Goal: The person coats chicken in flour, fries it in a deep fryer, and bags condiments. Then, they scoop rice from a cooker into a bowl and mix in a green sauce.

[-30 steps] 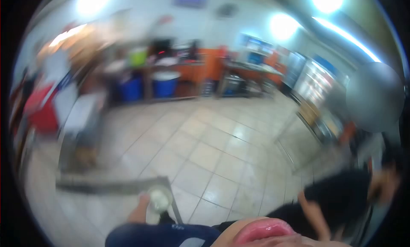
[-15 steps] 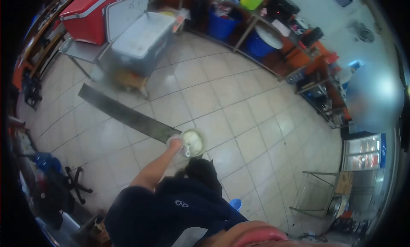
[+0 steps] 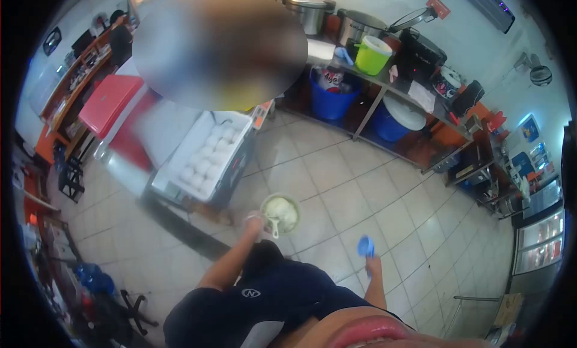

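My left hand (image 3: pixel 253 220) is closed on the side of a pale, see-through bowl (image 3: pixel 297 205), held out over the floor. Inside it lies a white, lumpy mass (image 3: pixel 281 210), and a white-handled spoon (image 3: pixel 274 228) rests at the near edge. My left fingers look covered by a thin clear glove. Lower and to the right, my right hand (image 3: pixel 373 265) grips a blue dipper (image 3: pixel 365 246) by its handle. Ahead of the bowl stands a grey cooler (image 3: pixel 231 167) with its lid up, and rows of round white bundles (image 3: pixel 207 161) fill it.
A red cooler (image 3: pixel 111 104) stands left of the grey one. Along the right wall runs a metal shelf (image 3: pixel 375 110) with pots, a green jug (image 3: pixel 372 54) and blue tubs (image 3: pixel 330 101). A person (image 3: pixel 120 38) is at the far left counter. A blurred patch covers the back middle.
My view has lifted and the grey cooler is nearer, its white bundles now visible. The bowl stays in my left hand. My right hand with the blue dipper has come into view.
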Demonstrator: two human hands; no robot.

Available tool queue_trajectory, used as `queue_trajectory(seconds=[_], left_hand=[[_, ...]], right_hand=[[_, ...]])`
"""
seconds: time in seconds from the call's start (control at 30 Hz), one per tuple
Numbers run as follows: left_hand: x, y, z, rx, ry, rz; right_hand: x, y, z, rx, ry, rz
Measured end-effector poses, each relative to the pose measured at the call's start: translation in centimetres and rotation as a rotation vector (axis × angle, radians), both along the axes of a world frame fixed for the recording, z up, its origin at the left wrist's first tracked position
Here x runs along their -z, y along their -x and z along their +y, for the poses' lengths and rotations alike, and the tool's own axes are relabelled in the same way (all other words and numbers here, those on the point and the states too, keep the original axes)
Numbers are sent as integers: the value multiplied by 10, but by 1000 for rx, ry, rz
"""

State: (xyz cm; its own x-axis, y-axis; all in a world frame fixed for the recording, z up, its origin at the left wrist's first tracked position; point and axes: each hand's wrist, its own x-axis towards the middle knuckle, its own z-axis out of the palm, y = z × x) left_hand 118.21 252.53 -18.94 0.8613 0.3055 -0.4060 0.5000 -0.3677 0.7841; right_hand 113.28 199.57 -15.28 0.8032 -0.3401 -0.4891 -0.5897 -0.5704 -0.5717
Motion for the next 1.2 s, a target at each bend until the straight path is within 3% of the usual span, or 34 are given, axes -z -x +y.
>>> queue_trajectory(seconds=[0.03, 0.07, 0.13, 0.23, 0.27, 0.3, 0.37, 0.43, 0.47, 0.5, 0.57, 0.6, 0.63, 0.7, 0.73, 0.8, 0.87, 0.9, 0.93, 0.97, 1.0, 1.03, 1.1, 1.2], left_hand=[[-48, -26, -3, -68, 145, 226], [-69, -56, -4, -58, 152, 201], [-108, -113, 4, 139, -111, 181], [-126, -171, 29, 422, -522, 238], [-92, -197, 33, -286, 34, 339], [-67, -217, 47, -266, 30, 360], [-13, -272, 74, 95, -476, 102], [88, -320, 113, 155, -60, 2], [42, -365, 107, 376, -364, 84], [-15, -385, 106, 604, -669, 200], [64, -417, 142, 289, -239, -172], [34, -443, 138, 93, -350, -13], [18, -471, 148, 91, -359, -14], [7, -521, 152, 112, -375, -89], [20, -540, 160, 24, -250, -200], [-131, -590, 120, -520, 459, -68], [-157, -641, 130, -481, 531, -213], [-168, -667, 136, -438, 437, -208], [-181, -692, 145, -385, 342, -208], [-198, -721, 149, -378, 324, -209], [-216, -747, 149, -475, 369, -205], [-227, -770, 150, -581, 422, -199], [-227, -812, 173, -590, 420, -228], [-219, -853, 195, -603, 447, -292]], right_hand=[[-5, -66, 8, 18, -177, -83], [-38, -121, 34, 17, -205, -141], [-86, -208, 78, -2, -250, -235], [-90, -295, 126, -32, -311, -268], [-82, -307, 137, -64, -334, -228], [-77, -321, 148, -88, -355, -196], [-47, -333, 157, 19, -458, -23], [-3, -319, 149, -191, -158, 14], [1, -326, 149, -169, -163, 3], [4, -302, 155, 21, -228, 60], [-2, -277, 169, 265, -271, 173], [2, -277, 167, 273, -267, 220], [15, -278, 166, 311, -248, 140], [9, -321, 166, 330, -144, 112], [12, -349, 157, 322, -139, 114], [36, -423, 145, 198, -94, -54], [27, -541, 155, 34, -1, -420], [24, -610, 156, -26, -19, -338], [-12, -674, 174, -32, -80, -316], [-9, -740, 178, -95, -194, -432], [-48, -795, 200, -151, -222, -542], [-54, -847, 211, -199, -161, -621], [-107, -930, 245, -320, -112, -541], [-130, -1025, 290, -411, -110, -639]])
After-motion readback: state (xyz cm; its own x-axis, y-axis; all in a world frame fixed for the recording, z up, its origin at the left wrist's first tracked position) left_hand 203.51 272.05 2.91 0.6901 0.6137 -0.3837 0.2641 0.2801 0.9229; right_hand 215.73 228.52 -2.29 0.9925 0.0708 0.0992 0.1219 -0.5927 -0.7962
